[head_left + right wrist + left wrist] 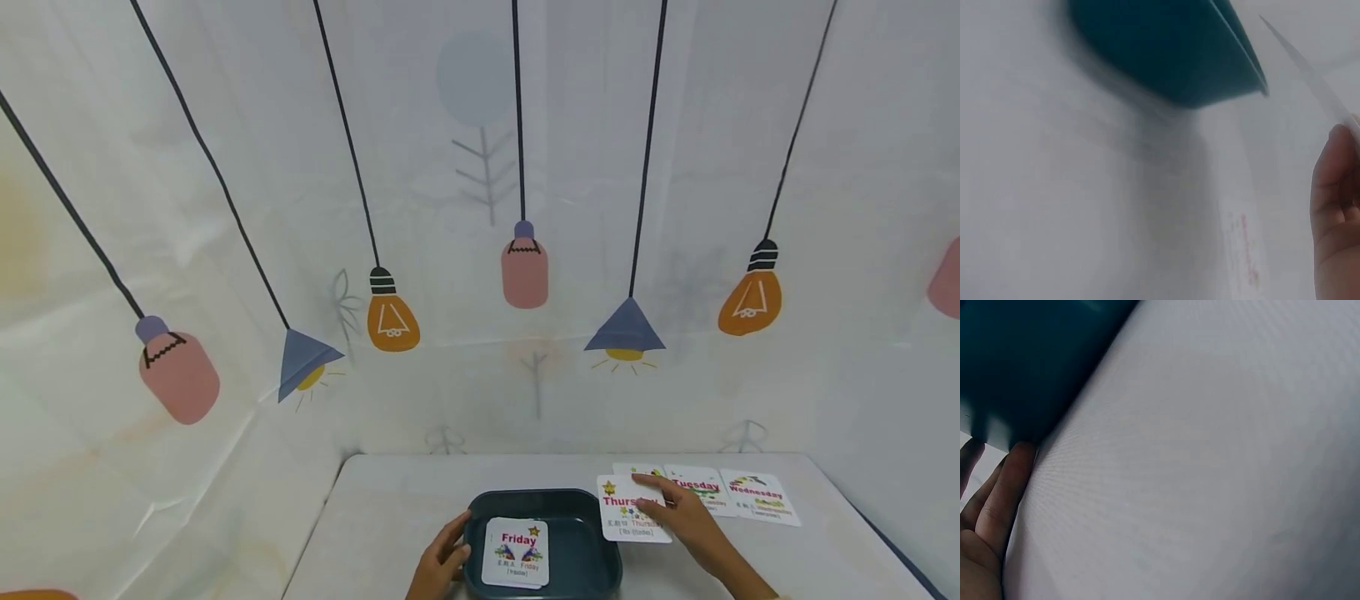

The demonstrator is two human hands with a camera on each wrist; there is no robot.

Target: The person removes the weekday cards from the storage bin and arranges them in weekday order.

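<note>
My right hand [686,517] pinches a "Thursday" card [622,523] above the right rim of a dark teal tray [570,500]. In the right wrist view that card [1310,72] appears edge-on, apart from the tray [1166,50]. My left hand [441,557] touches the tray's left side; the left wrist view shows fairly straight fingers [1007,494] against the outer wall. Inside the tray lies a "Friday" card [516,552], with another card's edge peeking out beneath it.
On the white table [390,500], a "Tuesday" card [701,487] and a "Wednesday" card [761,497] lie in a row at the right. A partly hidden card [624,469] lies left of them, behind the held one. A lamp-patterned curtain [465,375] hangs behind.
</note>
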